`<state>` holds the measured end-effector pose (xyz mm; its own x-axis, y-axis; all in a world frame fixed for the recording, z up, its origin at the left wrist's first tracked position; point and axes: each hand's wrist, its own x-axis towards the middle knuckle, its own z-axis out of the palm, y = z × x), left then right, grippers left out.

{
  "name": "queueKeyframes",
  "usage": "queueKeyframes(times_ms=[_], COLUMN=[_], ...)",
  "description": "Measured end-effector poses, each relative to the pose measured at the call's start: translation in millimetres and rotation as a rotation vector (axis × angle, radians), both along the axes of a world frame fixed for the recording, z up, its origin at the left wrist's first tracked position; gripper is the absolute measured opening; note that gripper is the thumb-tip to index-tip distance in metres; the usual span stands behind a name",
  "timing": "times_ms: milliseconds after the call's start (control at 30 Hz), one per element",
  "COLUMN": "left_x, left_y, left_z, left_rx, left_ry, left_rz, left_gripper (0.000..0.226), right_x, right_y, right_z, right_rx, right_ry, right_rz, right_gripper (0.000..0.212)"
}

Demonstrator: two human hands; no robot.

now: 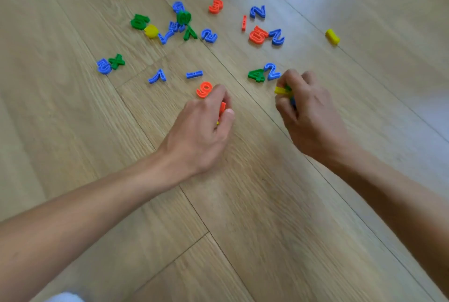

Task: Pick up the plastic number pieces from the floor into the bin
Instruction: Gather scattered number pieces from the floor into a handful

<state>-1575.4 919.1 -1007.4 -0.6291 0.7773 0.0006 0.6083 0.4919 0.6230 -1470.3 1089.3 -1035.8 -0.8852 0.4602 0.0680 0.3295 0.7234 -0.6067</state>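
**Floor** (243, 229): light wood planks fill the frame. The plastic number pieces lie scattered over its upper half.

**Left centre:** a blue 5 (104, 66) and a green x (117, 61) lie touching. To their right, a blue 7 (157, 76) and a blue bar (194, 74) lie flat, apart from each other.

**Upper centre:** a dense cluster (170, 24) of green, blue and yellow pieces, some of them overlapping. More pieces lie along the top edge of the frame.

**Left hand** (201, 126): at frame centre, back of the hand up, forearm entering from the lower left. The fingers are curled and clamped on an orange piece (222, 107), held between thumb and fingers. A sliver of yellow shows below it inside the grip. An orange 9 (204, 89) lies on the floor just beside the fingertips.

**Right of centre:** a green 4 (256, 75) and a lower blue 2 (272, 71) lie touching. The lower blue 2 is just beside the right hand's knuckles. Above them, an orange 5 (258, 35) touches an upper blue 2 (277, 37).

**Right hand** (308, 117): forearm entering from the lower right. The fingers are curled and clamped on a yellow piece (281, 90). Green and blue pieces are packed behind it in the same grip.

**Far right:** a yellow block (332, 36) lies alone, well apart from the rest.
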Motion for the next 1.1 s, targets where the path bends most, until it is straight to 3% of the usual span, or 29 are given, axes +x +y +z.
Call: queueKeyframes(times_ms=[133,267,400,500,633,867,1100], left_x=[-49,-116,-197,-252,-307,-373,-436], left_y=[24,45,52,46,37,83,142], left_z=[16,37,84,127,176,193,238], left_rx=[0.039,0.106,0.099,0.026,0.13,0.152,-0.001], left_ry=[-0.121,-0.473,-0.463,-0.493,-0.687,-0.769,-0.881], left_rz=[0.034,0.209,0.189,0.187,0.203,0.156,0.177], left_gripper=[0.009,0.014,0.015,0.015,0.016,0.013,0.012], right_x=[-36,-89,-154,-204,-261,-331,-369], right_y=[5,5,1,-3,-2,34,71], right_z=[24,70,137,183,219,224,274], right_rx=[-0.14,-0.52,-0.773,-0.758,-0.795,-0.82,-0.971], right_ry=[0.032,0.069,0.103,0.088,0.069,0.051,0.145], right_rz=[-0.018,-0.121,-0.221,-0.279,-0.264,-0.265,-0.241], right_gripper=[0.005,0.008,0.023,0.02,0.023,0.021,0.015])
